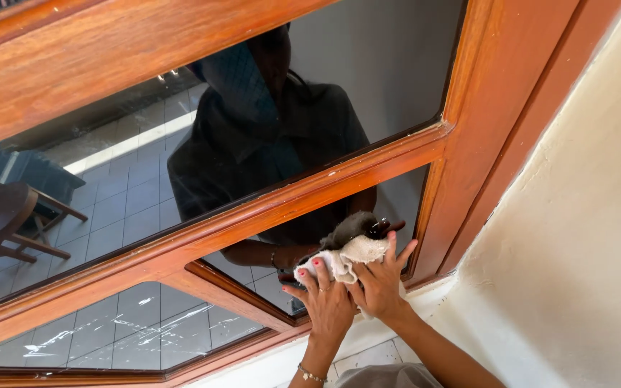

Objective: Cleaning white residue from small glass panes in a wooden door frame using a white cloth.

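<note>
Both my hands press a white cloth point(346, 256) against a dark glass pane point(389, 205) of a wooden-framed door or window. My left hand point(325, 302) lies flat over the cloth's lower left part. Beside it, my right hand point(382, 280) grips the cloth's right part, fingers spread upward. The pane mirrors my arms, the cloth and my body. A thin bracelet sits on my left wrist.
Brown wooden frame bars point(253, 215) run diagonally between several glass panes. A cream plastered wall point(576, 251) adjoins on the right. The large upper pane point(181, 144) reflects a tiled floor and a wooden chair.
</note>
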